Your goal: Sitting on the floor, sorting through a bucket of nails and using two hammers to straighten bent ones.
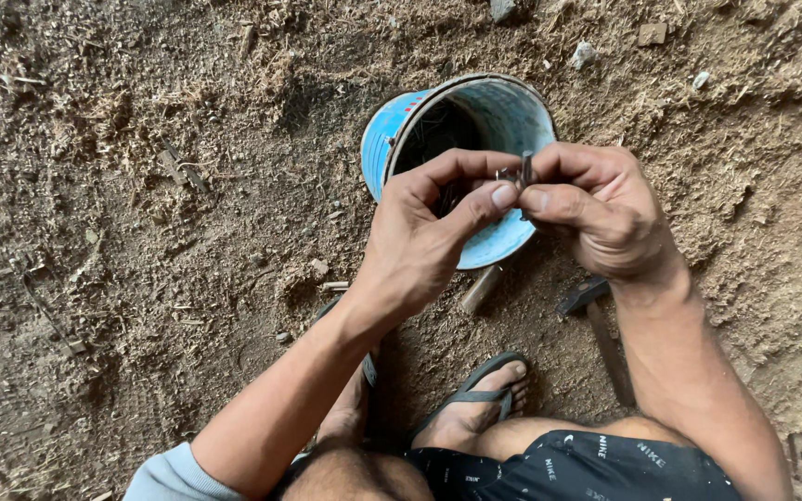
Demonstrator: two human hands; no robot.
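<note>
Both my hands meet above a blue bucket [392, 139] that leans on its side on the dirt. My left hand [429, 232] and my right hand [596, 213] pinch a small dark nail [525, 169] between thumbs and fingertips, holding it upright over the bucket's rim. The bucket's dark inside seems to hold more small metal pieces, but I cannot make them out. My two feet in flip-flops [475, 399] rest on the ground just below the hands.
A hammer [596, 320] with a wooden handle lies on the ground under my right wrist. A short wooden stick [480, 289] pokes out below the bucket. Sawdust, wood chips and a few small stones [583, 54] cover the earth all around.
</note>
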